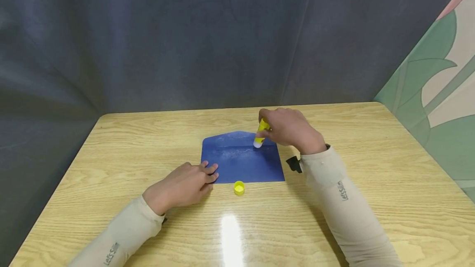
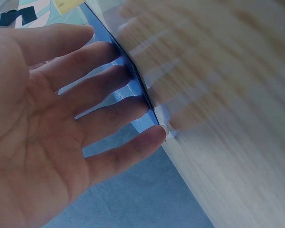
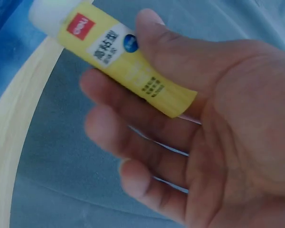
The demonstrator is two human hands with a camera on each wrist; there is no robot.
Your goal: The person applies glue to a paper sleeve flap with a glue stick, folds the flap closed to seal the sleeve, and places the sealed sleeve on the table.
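With fingers spread and nothing grasped, the left hand (image 1: 185,184) is rested on the lower-left corner of the blue envelope (image 1: 248,167). The glue stick (image 1: 264,126), long axis tilted, tip down at the envelope's right half, is pinched by the nearer right hand (image 1: 289,127).

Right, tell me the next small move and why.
Probably have the right hand slide the glue stick slightly further right along the crease of the blue envelope: its tip is near that crease, and the white smears look plainest left of it. The left hand's fingers rest at the envelope's lower left, which should help keep it still.
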